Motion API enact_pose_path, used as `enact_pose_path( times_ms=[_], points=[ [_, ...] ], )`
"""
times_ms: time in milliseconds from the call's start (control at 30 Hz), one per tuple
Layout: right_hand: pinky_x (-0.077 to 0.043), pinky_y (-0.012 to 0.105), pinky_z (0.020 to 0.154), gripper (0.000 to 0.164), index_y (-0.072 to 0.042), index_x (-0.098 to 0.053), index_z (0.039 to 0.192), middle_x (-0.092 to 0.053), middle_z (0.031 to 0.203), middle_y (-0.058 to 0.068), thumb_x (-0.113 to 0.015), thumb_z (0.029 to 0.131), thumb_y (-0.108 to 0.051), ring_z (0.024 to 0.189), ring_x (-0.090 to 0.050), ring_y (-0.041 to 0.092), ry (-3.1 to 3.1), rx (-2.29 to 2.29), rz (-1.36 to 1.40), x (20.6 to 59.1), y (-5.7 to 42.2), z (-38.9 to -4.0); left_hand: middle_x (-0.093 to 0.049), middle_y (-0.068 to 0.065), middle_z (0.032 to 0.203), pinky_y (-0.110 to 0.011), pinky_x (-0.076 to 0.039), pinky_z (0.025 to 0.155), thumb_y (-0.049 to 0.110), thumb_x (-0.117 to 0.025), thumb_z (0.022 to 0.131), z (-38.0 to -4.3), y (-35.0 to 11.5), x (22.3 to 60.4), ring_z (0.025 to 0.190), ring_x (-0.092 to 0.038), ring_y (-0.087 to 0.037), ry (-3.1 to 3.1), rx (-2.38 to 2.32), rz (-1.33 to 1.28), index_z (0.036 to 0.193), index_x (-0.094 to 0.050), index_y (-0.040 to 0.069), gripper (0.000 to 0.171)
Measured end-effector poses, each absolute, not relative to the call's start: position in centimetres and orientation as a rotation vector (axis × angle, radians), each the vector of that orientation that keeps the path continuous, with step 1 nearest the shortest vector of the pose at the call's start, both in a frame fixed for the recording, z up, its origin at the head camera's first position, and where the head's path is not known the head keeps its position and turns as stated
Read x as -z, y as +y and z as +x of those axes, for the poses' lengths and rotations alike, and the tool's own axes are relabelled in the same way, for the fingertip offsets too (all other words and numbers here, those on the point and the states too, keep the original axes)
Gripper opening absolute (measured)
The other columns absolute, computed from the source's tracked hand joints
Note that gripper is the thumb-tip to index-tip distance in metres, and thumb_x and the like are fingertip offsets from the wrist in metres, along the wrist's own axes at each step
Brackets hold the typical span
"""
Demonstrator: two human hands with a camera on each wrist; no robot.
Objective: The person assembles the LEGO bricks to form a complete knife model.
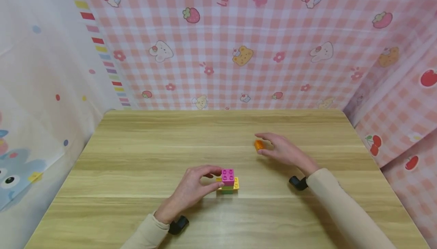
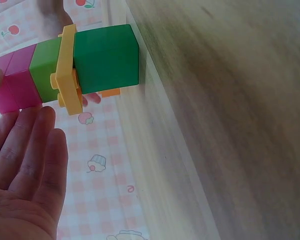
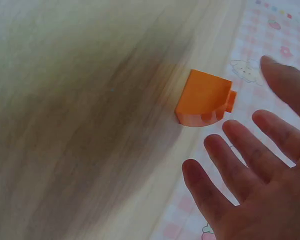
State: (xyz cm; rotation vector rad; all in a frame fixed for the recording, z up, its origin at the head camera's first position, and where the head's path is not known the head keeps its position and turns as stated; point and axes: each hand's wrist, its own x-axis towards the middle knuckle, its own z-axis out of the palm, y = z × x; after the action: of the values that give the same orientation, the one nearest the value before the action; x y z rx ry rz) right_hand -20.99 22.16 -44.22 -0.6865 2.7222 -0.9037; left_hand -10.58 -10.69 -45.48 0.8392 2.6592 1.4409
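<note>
A small stack of toy building blocks stands upright on the table. From the bottom up it has a dark green block (image 2: 107,59), a wider yellow plate (image 2: 67,75), a light green block (image 2: 44,67) and a pink section (image 1: 227,177) with studs on top. My left hand (image 1: 194,184) pinches the pink part between thumb and fingers; the thumb is mostly cut off in the left wrist view. Farther back and to the right sits an orange block (image 3: 202,97) with a curved side. Around it my right hand (image 1: 285,150) is spread, fingers apart from the block in the right wrist view.
The wooden table (image 1: 136,146) carries both the stack and the orange block. Behind it hangs a pink checked curtain (image 1: 218,51), with more printed cloth along the left and right sides. A black wrist camera (image 1: 179,225) sits under the left wrist, another (image 1: 298,183) under the right.
</note>
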Motion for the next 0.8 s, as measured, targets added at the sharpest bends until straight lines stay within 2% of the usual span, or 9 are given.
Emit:
enact_pose_path(
  times_ms=[267, 433, 800],
  points=[
    [-0.047, 0.055, 0.108, 0.043, 0.001, -0.06, 0.139, -0.064, 0.136, 0.019, -0.071, 0.099, -0.012, 0.127, -0.059, 0.037, 2.742, 0.845, -0.668, 44.8, 21.9, -21.5, -0.075, -0.003, 0.117, -0.045, -0.059, 0.088, 0.027, -0.08, 0.093, -10.6, -10.7, 45.5, 0.1, -0.071, -0.021, 2.66, -1.433, 0.817, 0.123, -0.073, 0.01, 0.035],
    [-0.052, 0.052, 0.102, 0.034, 0.001, -0.065, 0.131, -0.068, 0.128, 0.017, -0.07, 0.098, -0.007, 0.12, -0.063, 0.034, 2.772, 0.848, -0.677, 45.0, 21.8, -21.5, -0.076, -0.004, 0.116, -0.04, -0.06, 0.088, 0.024, -0.081, 0.092, -10.7, -10.6, 45.6, 0.1, -0.071, -0.02, 2.669, -1.439, 0.84, 0.122, -0.073, 0.008, 0.034],
    [-0.056, 0.048, 0.097, 0.033, -0.004, -0.069, 0.129, -0.07, 0.125, 0.01, -0.071, 0.1, -0.018, 0.112, -0.066, 0.029, 2.831, 0.994, -0.767, 43.9, 20.8, -19.1, -0.076, -0.005, 0.115, -0.036, -0.059, 0.087, 0.023, -0.082, 0.091, -10.6, -10.6, 45.6, 0.099, -0.072, -0.021, 2.674, -1.46, 0.866, 0.12, -0.074, 0.008, 0.034]
  ],
)
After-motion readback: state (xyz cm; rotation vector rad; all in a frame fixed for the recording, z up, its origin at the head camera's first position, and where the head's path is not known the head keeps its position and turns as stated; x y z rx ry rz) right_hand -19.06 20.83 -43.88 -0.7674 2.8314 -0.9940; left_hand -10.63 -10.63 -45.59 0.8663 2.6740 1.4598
